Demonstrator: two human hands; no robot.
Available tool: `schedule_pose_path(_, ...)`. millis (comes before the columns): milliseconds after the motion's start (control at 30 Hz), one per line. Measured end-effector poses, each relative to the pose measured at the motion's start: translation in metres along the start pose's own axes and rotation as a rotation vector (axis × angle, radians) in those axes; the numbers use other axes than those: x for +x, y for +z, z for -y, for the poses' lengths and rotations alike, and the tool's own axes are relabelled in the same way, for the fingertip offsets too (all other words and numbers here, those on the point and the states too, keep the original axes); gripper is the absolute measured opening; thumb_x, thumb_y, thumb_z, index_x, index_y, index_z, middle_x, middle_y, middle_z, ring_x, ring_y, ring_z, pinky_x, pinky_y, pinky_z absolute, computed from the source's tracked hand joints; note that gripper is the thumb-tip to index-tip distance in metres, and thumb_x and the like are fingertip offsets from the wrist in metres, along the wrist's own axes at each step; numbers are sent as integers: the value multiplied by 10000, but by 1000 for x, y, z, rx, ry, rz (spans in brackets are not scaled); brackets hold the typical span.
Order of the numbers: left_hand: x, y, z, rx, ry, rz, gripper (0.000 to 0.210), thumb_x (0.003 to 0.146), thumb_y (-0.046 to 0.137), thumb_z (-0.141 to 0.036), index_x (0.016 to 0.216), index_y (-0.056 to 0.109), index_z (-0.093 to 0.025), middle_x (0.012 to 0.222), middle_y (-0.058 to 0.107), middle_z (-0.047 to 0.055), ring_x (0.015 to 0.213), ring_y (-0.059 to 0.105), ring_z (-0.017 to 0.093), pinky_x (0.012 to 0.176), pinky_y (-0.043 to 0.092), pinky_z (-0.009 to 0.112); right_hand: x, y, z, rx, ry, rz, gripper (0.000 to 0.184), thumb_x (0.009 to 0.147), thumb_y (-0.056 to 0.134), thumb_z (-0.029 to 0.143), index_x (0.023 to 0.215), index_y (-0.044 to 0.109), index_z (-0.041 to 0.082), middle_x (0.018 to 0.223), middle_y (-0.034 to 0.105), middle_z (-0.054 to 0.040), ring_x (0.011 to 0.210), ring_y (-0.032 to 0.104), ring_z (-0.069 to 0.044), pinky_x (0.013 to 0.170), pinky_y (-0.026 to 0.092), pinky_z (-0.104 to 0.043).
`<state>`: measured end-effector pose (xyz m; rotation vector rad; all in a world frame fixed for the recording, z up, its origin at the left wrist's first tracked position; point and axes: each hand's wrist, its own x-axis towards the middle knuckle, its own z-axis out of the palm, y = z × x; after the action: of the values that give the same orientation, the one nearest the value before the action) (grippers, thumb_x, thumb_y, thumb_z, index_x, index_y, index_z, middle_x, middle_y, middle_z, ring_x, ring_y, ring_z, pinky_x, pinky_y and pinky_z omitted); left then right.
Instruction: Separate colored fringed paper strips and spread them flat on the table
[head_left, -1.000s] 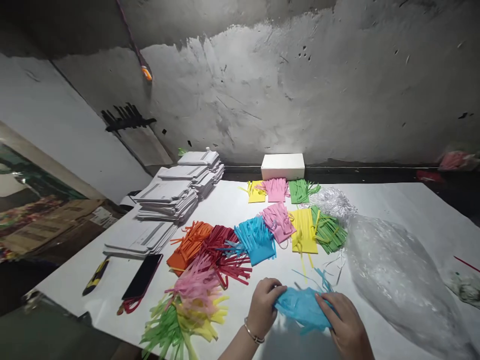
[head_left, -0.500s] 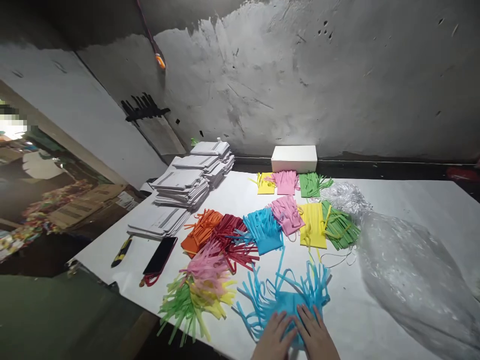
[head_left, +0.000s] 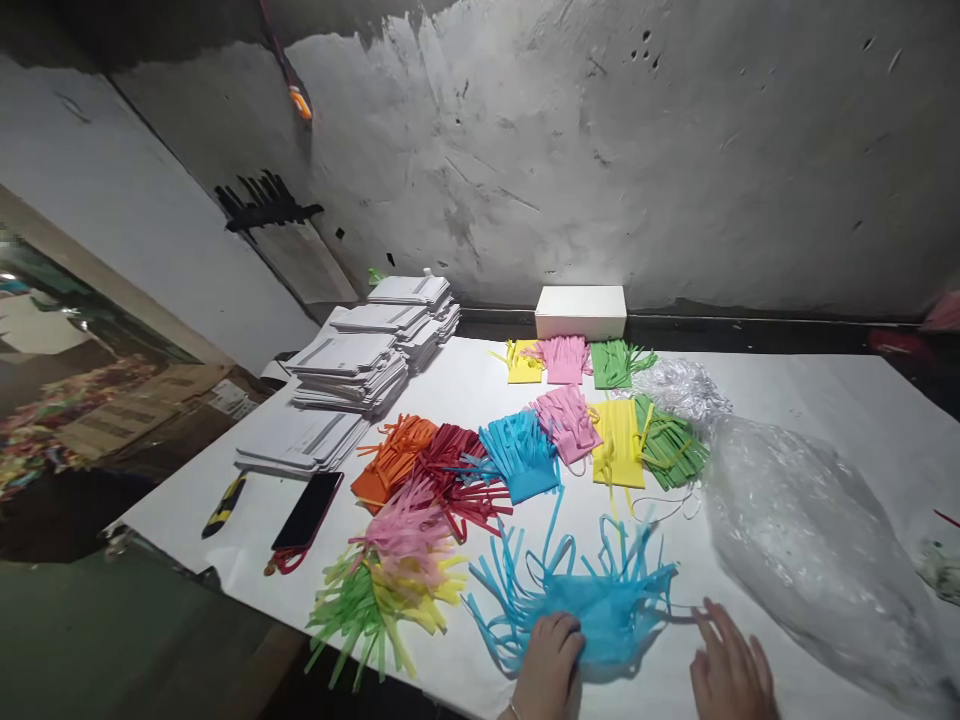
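A blue fringed piece of tissue-like material point(head_left: 592, 605) lies spread near the table's front edge, its thin strips fanning out to both sides and upward. My left hand point(head_left: 551, 650) has its fingers curled over the lower left of that piece. To the right of it, my right hand point(head_left: 731, 660) is held over the white tabletop with fingers extended and thumb apart. A thin pale strand point(head_left: 684, 607) runs from the blue fringe to the right fingertips; whether it is pinched there is too small to tell.
Folded fringed pieces in yellow point(head_left: 618, 445), pink point(head_left: 566, 422), orange point(head_left: 397, 455) and other colours lie behind. White stacks point(head_left: 345, 355), a phone point(head_left: 309, 510) and a yellow-black cutter point(head_left: 224, 505) are left. A clear plastic bag point(head_left: 802, 540) covers the right side. A white box point(head_left: 580, 312) stands by the wall.
My right hand has left the blue piece and moved right. My left hand's fingers, flat before, are now curled on it. The view has shifted slightly.
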<state>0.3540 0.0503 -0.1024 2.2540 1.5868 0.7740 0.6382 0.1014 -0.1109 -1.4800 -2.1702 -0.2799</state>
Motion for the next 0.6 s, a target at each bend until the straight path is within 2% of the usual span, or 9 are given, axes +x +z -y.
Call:
schedule_pose_path(67, 4, -4, -5, -35, -27, -9, 306, 801, 471, -52, 1031, 606, -203, 1079, 688, 91, 1034, 609, 256, 887, 515, 430, 7, -5, 22, 123, -216, -14, 506, 825, 501, 173, 1329, 496, 226, 1238, 663, -103, 1122, 626, -265, 970, 458, -436)
schedule_pose_path(133, 7, -9, -8, -54, -48, -16, 277, 826, 458, -66, 1018, 608, -199, 1042, 695, 95, 998, 627, 251, 873, 527, 424, 16, -5, 54, 175, -385, 3, 517, 800, 538, 183, 1315, 516, 227, 1235, 676, -62, 1122, 623, -242, 958, 464, -389)
schedule_pose_path(200, 8, -12, -8, -48, -38, -24, 272, 841, 453, -80, 1030, 608, -199, 1033, 700, 101, 971, 642, 252, 851, 539, 420, 25, 2, 82, 156, -396, 86, 587, 766, 554, 202, 1348, 490, 231, 1326, 625, -60, 1177, 585, -262, 1010, 420, -440)
schedule_pose_path(267, 7, -13, -6, -29, 0, -25, 272, 857, 450, -88, 1048, 608, -203, 1033, 710, 102, 977, 652, 254, 844, 545, 416, 30, 12, 95, 149, -306, 137, 649, 697, 547, 137, 1335, 494, 245, 1327, 624, -56, 1196, 565, -278, 1080, 333, -505)
schedule_pose_path(367, 1, -13, -1, -1, 61, -12, 247, 901, 450, -116, 1064, 611, -208, 1039, 725, 95, 1016, 655, 254, 863, 539, 410, 35, 28, 81, 185, -205, 150, 645, 632, 496, 25, 1223, 560, 276, 1208, 688, -24, 1151, 592, -274, 1140, 200, -554)
schedule_pose_path(467, -5, -8, 4, 28, 88, -13, 210, 940, 454, -166, 1069, 615, -208, 1054, 729, 90, 1023, 659, 258, 861, 537, 406, 42, 37, 45, 179, -149, 132, 553, 689, 448, -4, 1128, 618, 286, 1150, 709, -20, 1117, 615, -272, 1137, 171, -582)
schedule_pose_path(600, -6, -3, 3, 22, 70, -70, 209, 932, 458, -154, 1052, 620, -209, 1019, 735, 85, 996, 668, 254, 848, 545, 407, 41, 25, -12, 147, 44, 102, 496, 719, 472, 88, 1142, 634, 291, 1177, 689, -74, 1132, 590, -351, 1080, 159, -695)
